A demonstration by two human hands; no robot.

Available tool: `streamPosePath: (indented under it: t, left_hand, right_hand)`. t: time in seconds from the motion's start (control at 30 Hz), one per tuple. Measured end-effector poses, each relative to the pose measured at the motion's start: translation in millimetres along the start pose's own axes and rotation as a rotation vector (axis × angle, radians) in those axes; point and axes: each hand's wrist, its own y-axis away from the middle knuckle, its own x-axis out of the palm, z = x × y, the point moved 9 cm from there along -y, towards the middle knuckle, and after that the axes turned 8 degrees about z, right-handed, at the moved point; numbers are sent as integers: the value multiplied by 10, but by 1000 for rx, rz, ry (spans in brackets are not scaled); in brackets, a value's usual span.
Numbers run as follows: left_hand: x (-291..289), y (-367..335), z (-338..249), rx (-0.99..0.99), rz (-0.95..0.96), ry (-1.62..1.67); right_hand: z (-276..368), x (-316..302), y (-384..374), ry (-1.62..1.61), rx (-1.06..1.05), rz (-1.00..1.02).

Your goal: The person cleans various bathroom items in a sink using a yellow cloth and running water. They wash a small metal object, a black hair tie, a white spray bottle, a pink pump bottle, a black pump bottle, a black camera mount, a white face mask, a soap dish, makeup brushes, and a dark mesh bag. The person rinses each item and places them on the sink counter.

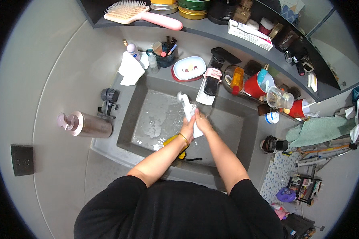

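Observation:
Over the middle of the grey sink (pixel 127 115), my two hands are close together, closed round a long white thing (pixel 186 106) with a small rounded head at its far end. My left hand (pixel 187 129) grips it from the left side. My right hand (pixel 203 122) presses against it from the right, with a white part showing below the fingers. The exact kind of thing I cannot make out. A yellow and black object (pixel 182 154) lies in the sink, partly hidden under my left forearm. The tap (pixel 209 85) stands just beyond my hands. Water drops wet the sink floor.
A pump bottle (pixel 92 124) stands left of the sink. Behind it are a white cloth (pixel 131 68), a soap dish (pixel 189 67), a cup of brushes (pixel 165 55) and red cups (pixel 256 85). Above hangs a shelf (pixel 203 27) with a pink hairbrush (pixel 159 20).

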Motion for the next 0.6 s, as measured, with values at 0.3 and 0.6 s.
streamPosePath:
  t: [0.3, 0.6]
  left_hand:
    - [38, 129, 279, -331, 163, -75]
    - [-534, -54, 389, -237, -206, 233]
  right_hand:
    - [-158, 65, -134, -991, -36, 101]
    - [-457, -289, 231, -1200, -324, -714]
